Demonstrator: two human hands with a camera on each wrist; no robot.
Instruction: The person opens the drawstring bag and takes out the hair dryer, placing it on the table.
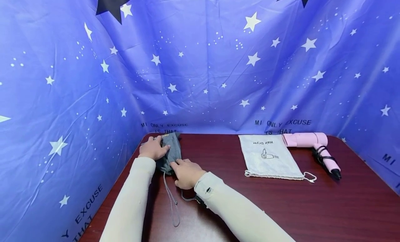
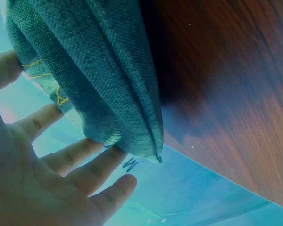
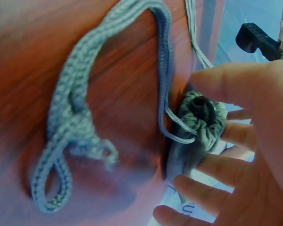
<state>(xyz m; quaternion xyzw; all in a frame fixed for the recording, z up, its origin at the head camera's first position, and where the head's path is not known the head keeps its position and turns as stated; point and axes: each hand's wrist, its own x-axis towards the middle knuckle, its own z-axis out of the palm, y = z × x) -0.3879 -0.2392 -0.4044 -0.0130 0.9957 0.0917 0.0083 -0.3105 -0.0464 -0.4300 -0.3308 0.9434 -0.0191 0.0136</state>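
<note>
A dark grey drawstring bag (image 1: 175, 150) lies on the table's left side, bulging, with yellow lettering partly covered by fingers. Spread over its far part, my left hand (image 1: 153, 149) rests on the cloth, and in the left wrist view its fingertips touch the fabric (image 2: 99, 70). My right hand (image 1: 187, 173) lies at the near end, fingers loosely extended along the gathered mouth (image 3: 210, 134). That mouth is drawn together around a small dark gap. Grey cords (image 1: 170, 197) trail from it towards me; one cord's looped end (image 3: 54, 181) is close in the right wrist view.
A white drawstring bag (image 1: 272, 162) printed "Hair Dryer" lies flat at the back right. Beside it is a pink hair dryer (image 1: 307, 140) with a black cord (image 1: 320, 155) wound round its handle. Starry blue curtains (image 1: 203, 68) border the brown table (image 1: 215, 151).
</note>
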